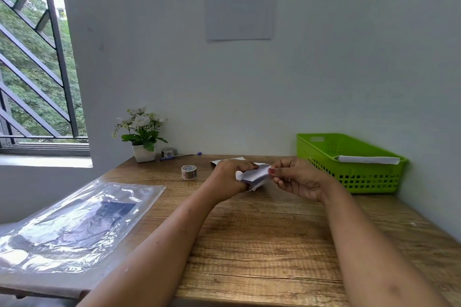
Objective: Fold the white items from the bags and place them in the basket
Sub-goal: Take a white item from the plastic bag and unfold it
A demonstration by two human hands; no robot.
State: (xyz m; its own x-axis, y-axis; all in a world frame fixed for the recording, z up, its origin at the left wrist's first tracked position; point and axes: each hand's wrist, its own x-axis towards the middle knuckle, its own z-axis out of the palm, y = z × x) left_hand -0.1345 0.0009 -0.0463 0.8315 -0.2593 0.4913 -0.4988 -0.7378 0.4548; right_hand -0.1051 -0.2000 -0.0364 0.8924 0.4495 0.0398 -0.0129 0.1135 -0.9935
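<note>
Fingertips (272, 171) of the right hand (296, 178) pinch one end of the small white item (257, 175), while the left hand (229, 177) curls round its other end, thumb hidden beneath; both hands hold it just above the wooden table (262, 244), at about 12 o'clock from the person. It looks thin, light and limp, creasing wherever it is pressed, so it should fold easily but will likely spring open unless each crease is pinched flat; the corners and edges seem the best places to take hold. A second white piece (227, 161) lies flat on the table just behind the left hand. At 2 o'clock stands the green basket (369, 179), with one folded white item (369, 159) lying at its top, against the near rim. At 8 o'clock a clear plastic bag (74, 219) lies flat with something dark inside; whether any white items remain in it I cannot tell.
</note>
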